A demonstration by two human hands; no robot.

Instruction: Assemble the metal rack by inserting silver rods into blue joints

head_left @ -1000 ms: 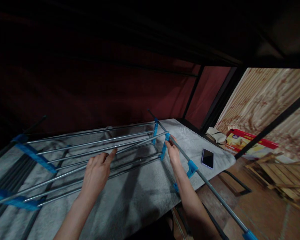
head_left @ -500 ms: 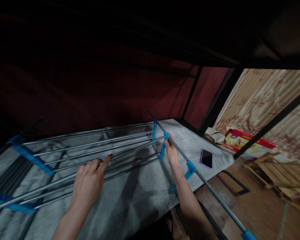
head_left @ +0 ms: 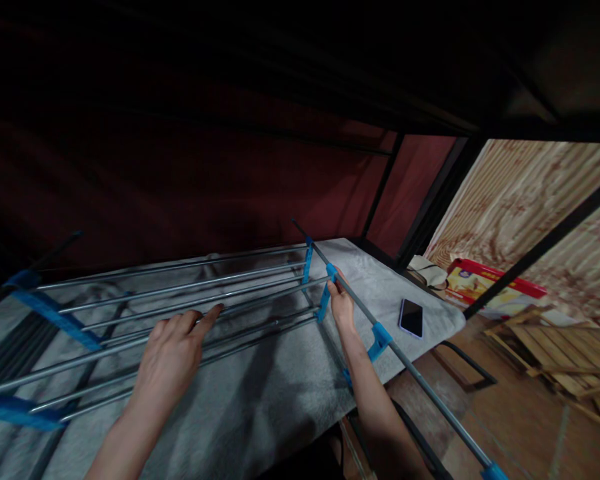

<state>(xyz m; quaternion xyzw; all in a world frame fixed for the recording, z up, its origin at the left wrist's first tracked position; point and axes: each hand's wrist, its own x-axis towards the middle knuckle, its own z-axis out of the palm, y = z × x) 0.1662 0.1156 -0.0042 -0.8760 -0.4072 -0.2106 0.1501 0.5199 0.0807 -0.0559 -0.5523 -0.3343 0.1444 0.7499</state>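
Observation:
A rack of grey metal tubes [head_left: 260,272] with blue plastic connectors lies across a grey cloth. My left hand [head_left: 173,350] is closed over one long tube [head_left: 85,360] left of the middle, its index finger stretched along it. At the rack's right end my right hand [head_left: 341,303] grips a blue connector [head_left: 325,301] where the tube's far end meets it; a slanting side pole [head_left: 420,380] passes just beside the fingers. Two blue connectors, one upper [head_left: 55,313] and one lower [head_left: 23,412], stand at the left end.
A phone [head_left: 411,318] lies on the grey cloth [head_left: 280,407] to the right. Dark frame bars [head_left: 380,187] rise behind. Beyond are a red and yellow box [head_left: 495,287] and folded wooden slats [head_left: 565,347]. Several loose dark tubes [head_left: 25,340] lie at the left.
My left hand has shifted slightly left along with the rack's left end. My right hand keeps its grip at the connector, almost unmoved.

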